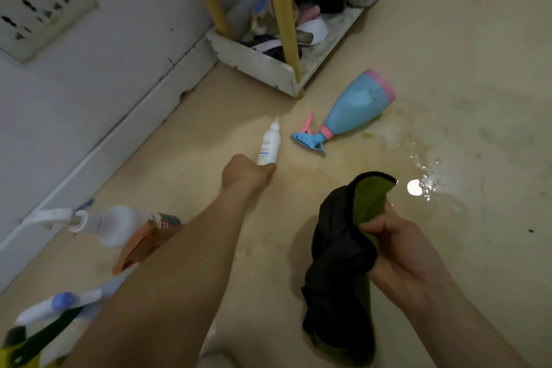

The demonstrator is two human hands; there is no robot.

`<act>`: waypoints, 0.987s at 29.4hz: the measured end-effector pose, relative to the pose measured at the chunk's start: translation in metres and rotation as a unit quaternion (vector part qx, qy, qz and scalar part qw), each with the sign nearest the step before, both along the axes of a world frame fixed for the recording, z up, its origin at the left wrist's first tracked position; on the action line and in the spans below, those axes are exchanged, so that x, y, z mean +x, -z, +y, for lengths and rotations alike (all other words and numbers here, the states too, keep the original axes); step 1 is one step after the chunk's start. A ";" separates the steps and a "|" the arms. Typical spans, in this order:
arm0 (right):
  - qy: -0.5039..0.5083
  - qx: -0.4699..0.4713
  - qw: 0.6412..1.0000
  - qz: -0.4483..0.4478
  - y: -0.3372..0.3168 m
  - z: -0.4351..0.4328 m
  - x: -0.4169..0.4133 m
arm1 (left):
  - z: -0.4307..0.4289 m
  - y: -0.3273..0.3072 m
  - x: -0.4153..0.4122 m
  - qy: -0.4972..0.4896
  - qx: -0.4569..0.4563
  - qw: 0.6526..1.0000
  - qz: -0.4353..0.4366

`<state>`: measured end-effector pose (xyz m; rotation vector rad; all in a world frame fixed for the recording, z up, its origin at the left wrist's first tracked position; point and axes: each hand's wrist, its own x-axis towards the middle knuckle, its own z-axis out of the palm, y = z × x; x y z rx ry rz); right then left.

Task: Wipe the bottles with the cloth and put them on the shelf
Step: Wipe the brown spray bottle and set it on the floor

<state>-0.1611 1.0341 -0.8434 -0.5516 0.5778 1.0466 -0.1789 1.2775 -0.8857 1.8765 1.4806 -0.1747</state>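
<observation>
Cloth (337, 248) bunched, white bottle (268, 148) nozzle pointing away

The place was a home room: beige floor (448, 39), white wall (119, 54) with socket plate (41, 6), cluttered shelf (268, 69) far right.

Two bare forearms (179, 263) ending in bare hands: left hand (245, 173), right hand (400, 251).

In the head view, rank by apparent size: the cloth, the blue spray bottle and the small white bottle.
1. cloth, largest, though nearness to the camera inflates it.
2. blue spray bottle.
3. small white bottle, held in the left hand.
</observation>
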 end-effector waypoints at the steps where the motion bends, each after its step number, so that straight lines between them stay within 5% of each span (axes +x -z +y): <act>1: -0.008 -0.001 1.000 -0.020 -0.012 -0.004 0.003 | -0.018 -0.019 -0.005 -0.045 -0.053 0.996 -0.059; 4: -0.037 0.014 0.998 -0.052 -0.051 -0.005 -0.002 | -0.098 -0.074 -0.034 -0.048 -0.054 0.980 -0.187; 8: -0.120 -0.159 0.918 -0.342 -0.150 -0.032 -0.038 | -0.203 -0.190 -0.097 0.113 0.113 0.956 -0.245; 13: -0.246 -0.046 0.871 -0.423 -0.221 -0.093 -0.048 | -0.176 -0.256 -0.146 0.063 -0.121 0.910 -0.392; 17: -0.291 0.042 0.855 -0.427 -0.245 -0.110 -0.064 | -0.185 -0.280 -0.155 0.146 -0.260 0.895 -0.332; 21: -0.291 -0.008 0.838 -0.461 -0.264 -0.123 -0.071 | -0.193 -0.298 -0.173 0.107 -0.270 0.885 -0.363; 25: -0.314 -0.220 0.714 -0.586 -0.270 -0.126 -0.076 | -0.202 -0.313 -0.179 0.007 -0.260 0.880 -0.397; 29: -0.169 -0.368 0.610 -0.681 -0.263 -0.105 -0.112 | -0.227 -0.333 -0.189 -0.086 -0.408 0.764 -0.492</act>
